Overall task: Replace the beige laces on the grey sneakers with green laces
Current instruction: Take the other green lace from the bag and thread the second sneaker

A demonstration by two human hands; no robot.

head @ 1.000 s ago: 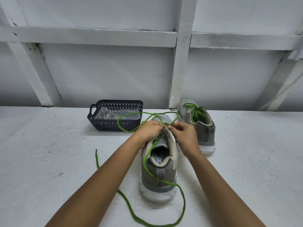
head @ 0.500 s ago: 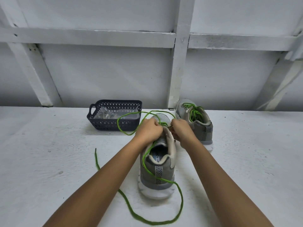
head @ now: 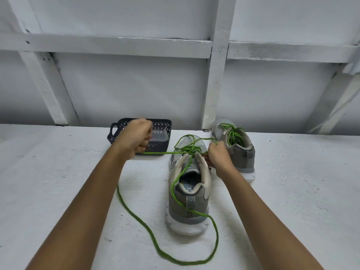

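Observation:
A grey sneaker (head: 188, 193) stands heel toward me in the middle of the white surface. A green lace (head: 155, 242) runs through its upper eyelets and trails in a long loop over the heel and onto the surface. My left hand (head: 136, 136) grips a stretch of this lace, pulled taut out to the left of the shoe. My right hand (head: 219, 155) pinches the lace at the shoe's right eyelet side. A second grey sneaker (head: 236, 148) with green laces threaded in stands behind at the right.
A dark perforated plastic basket (head: 118, 129) with clear plastic inside sits at the back left, partly behind my left hand. A white framed wall (head: 216, 75) rises right behind the shoes.
My left hand has moved away from the shoe to the left and up, drawing the green lace taut through the eyelet. The slack loop over the toe has shrunk. My right hand stays at the shoe.

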